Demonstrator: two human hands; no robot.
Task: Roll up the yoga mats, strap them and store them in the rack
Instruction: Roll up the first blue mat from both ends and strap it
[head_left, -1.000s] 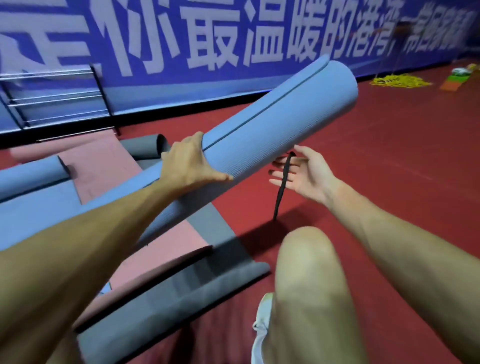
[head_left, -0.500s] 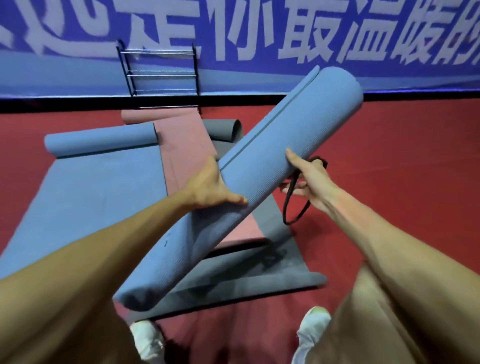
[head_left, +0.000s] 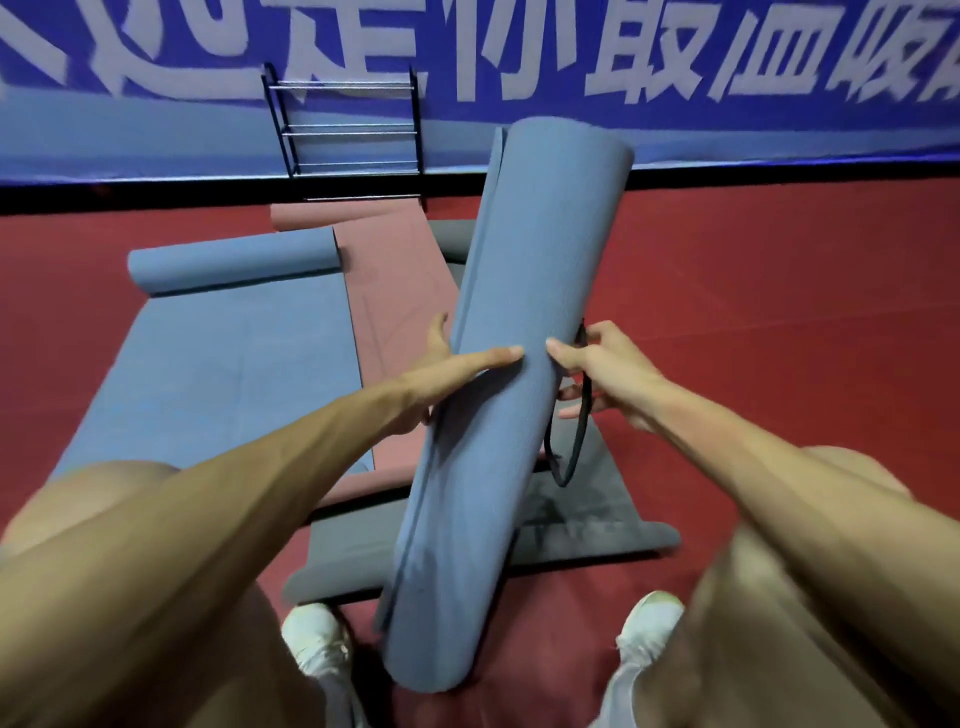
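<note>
My left hand (head_left: 452, 376) and right hand (head_left: 605, 371) both clasp the tilted rolled blue mat (head_left: 530, 234) at frame centre, the right also catching the black strap (head_left: 577, 441), above unrolled mats (head_left: 234, 364), with the rack (head_left: 348, 130) at upper left.

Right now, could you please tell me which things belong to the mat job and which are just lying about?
Job: rolled blue mat, gripped by left hand; black strap in right hand; half-rolled blue mat; pink mat; grey mat; rack.
Not part: banner; red floor; white shoes.
</note>
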